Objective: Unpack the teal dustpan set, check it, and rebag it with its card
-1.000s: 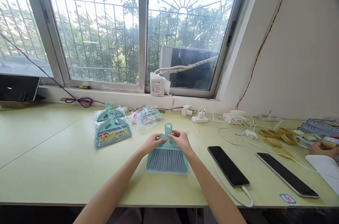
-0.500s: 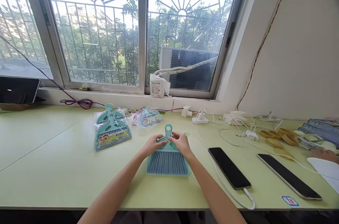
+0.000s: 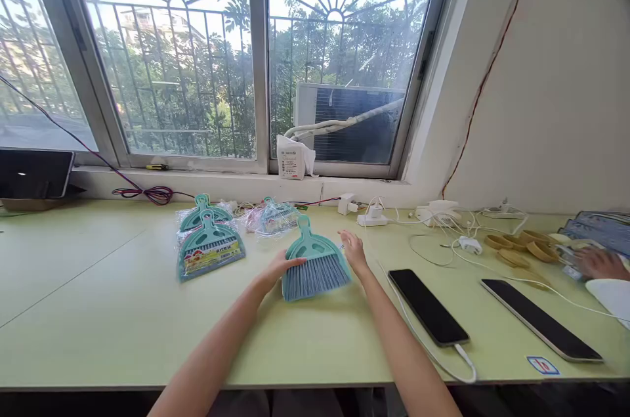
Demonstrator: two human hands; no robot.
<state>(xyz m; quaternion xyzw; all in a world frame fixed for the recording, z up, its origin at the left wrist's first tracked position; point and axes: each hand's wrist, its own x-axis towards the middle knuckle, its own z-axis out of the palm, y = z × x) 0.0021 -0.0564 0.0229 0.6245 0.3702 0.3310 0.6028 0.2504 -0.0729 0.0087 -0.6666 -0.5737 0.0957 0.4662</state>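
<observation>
A turquoise mini dustpan with a brush [image 3: 315,276] nested in it lies tilted on the table in front of me, its handle pointing away and grey-blue bristles towards me. My left hand [image 3: 276,270] grips its left side, thumb on top. My right hand [image 3: 355,251] is off the set, just beyond its right edge, with fingers partly stretched and nothing visible in them. Beside those fingers is a small coloured scrap, too small to make out. To the left, a labelled dustpan set [image 3: 209,249] rests in front of another wrapped set [image 3: 203,210].
Small plastic-wrapped sets [image 3: 275,217] lie at the back. On the right are a phone [image 3: 428,307] on a white cable, a dark tablet-like slab [image 3: 541,320], chargers [image 3: 373,215] and tan rings [image 3: 514,249]. Another person's hand [image 3: 600,264] is at far right.
My right hand has let go of the dustpan set and moved right. The set has turned and shifted slightly away from me, still in my left hand. The other person's hand has come further into view.
</observation>
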